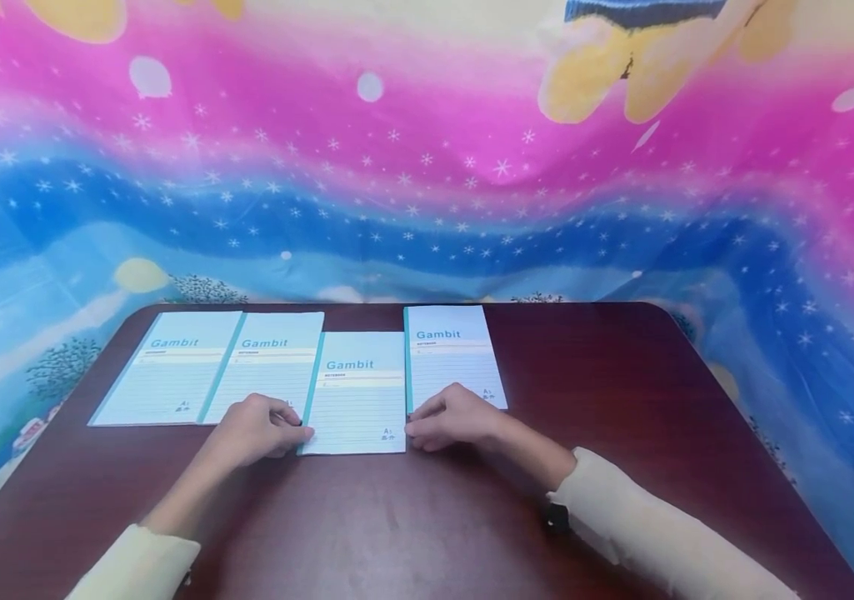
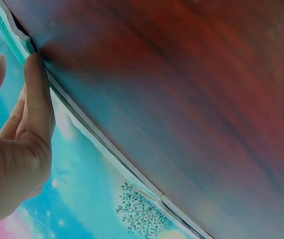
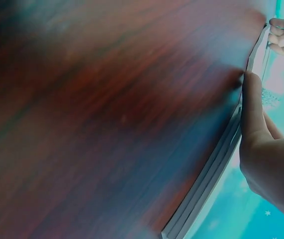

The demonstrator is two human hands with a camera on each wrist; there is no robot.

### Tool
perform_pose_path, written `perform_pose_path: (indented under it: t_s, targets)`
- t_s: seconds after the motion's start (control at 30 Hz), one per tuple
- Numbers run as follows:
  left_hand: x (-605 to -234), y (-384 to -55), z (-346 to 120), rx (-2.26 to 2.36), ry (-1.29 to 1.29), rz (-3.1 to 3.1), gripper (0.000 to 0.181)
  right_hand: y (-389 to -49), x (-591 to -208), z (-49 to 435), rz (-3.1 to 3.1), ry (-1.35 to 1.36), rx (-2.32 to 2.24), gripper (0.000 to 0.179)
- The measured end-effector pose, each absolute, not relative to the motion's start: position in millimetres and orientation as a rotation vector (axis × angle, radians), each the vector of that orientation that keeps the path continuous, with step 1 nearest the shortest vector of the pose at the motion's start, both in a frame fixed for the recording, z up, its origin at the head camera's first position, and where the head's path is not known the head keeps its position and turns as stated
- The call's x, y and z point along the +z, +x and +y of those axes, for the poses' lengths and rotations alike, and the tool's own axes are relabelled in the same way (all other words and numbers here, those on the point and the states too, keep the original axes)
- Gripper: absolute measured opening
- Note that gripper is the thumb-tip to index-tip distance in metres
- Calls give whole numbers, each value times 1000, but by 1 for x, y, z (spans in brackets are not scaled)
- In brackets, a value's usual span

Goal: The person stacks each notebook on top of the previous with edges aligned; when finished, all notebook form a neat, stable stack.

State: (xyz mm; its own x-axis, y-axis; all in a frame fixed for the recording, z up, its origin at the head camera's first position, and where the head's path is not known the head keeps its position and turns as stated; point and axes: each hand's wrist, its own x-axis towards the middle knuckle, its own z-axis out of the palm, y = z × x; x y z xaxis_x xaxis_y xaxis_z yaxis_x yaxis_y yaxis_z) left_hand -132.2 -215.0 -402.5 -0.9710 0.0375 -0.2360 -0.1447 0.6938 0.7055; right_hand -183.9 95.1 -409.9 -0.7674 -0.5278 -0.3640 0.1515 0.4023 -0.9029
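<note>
The nearest notebook point(image 1: 355, 404) lies on the table point(image 1: 397, 525) between left hand point(image 1: 265, 429) and right hand point(image 1: 456, 418), fingers point(image 2: 38, 94) loosely extended at its sides.

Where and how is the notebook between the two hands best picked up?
Probably by the left and right edges of its near end, left hand and right hand coming from either side: the notebook lies flat, and that end juts past its neighbours.

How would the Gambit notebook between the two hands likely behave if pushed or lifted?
The Gambit notebook looks thin, so it would probably bend if lifted by one edge. Lying flat on the smooth, shiny table, it should slide easily and seems unlikely to tip.
</note>
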Motion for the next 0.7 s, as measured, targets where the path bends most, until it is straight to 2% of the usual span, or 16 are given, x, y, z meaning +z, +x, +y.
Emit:
perform_pose_path:
  t_s: [0.23, 0.37, 0.5, 0.7]
  targets:
    - [-404, -134, -217, 1173, -131, 2647, 33, -184, -411, 92, 1939, -228, -1491, 32]
    - [-404, -134, -219, 1219, -141, 2620, 32, -185, -413, 93, 1887, -210, -1531, 33]
    - [-404, -135, -222, 1396, -200, 2492, 30, -186, -414, 93, 1861, -197, -1551, 32]
    - [-405, -138, -226, 1649, -304, 2249, 41, -188, -413, 93, 1858, -164, -1569, 29]
